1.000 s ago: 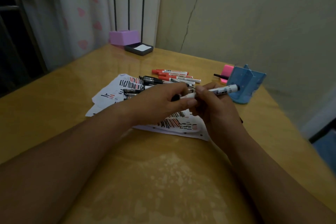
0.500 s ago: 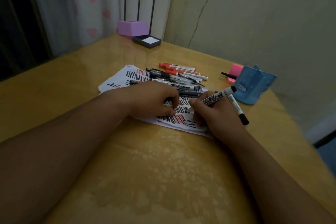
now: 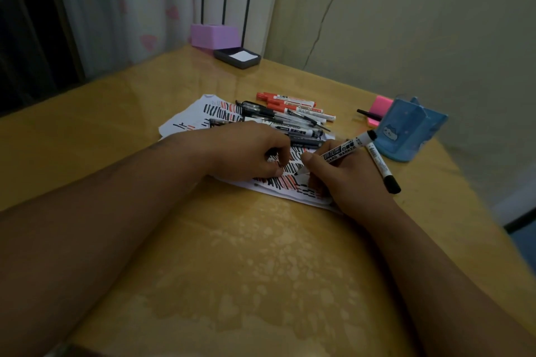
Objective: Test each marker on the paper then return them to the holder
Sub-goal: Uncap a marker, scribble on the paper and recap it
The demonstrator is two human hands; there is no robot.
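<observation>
At tabletop point(image 3: 116, 113) centre, paper point(image 3: 185, 122) carries many black and red test strokes. R. hand point(image 3: 348, 180) grips an uncapped black whiteboard marker point(image 3: 340, 151), tip touching the paper at the near rows. A 2nd, capped marker point(image 3: 380, 165) lies across the same hand; grip on it can't be confirmed. L. hand point(image 3: 249, 153) rests on the paper with fingers curled, steadying it; whether it encloses a cap can't be told.

Status (est.): testing is well underway. Approx. a dozen red and black markers point(image 3: 290, 119) sit in a loose pile at the paper's far edge. Blue holder point(image 3: 412, 130) stands well right of the pile; no marker shows in it, so the return step appears mostly outstanding.
</observation>
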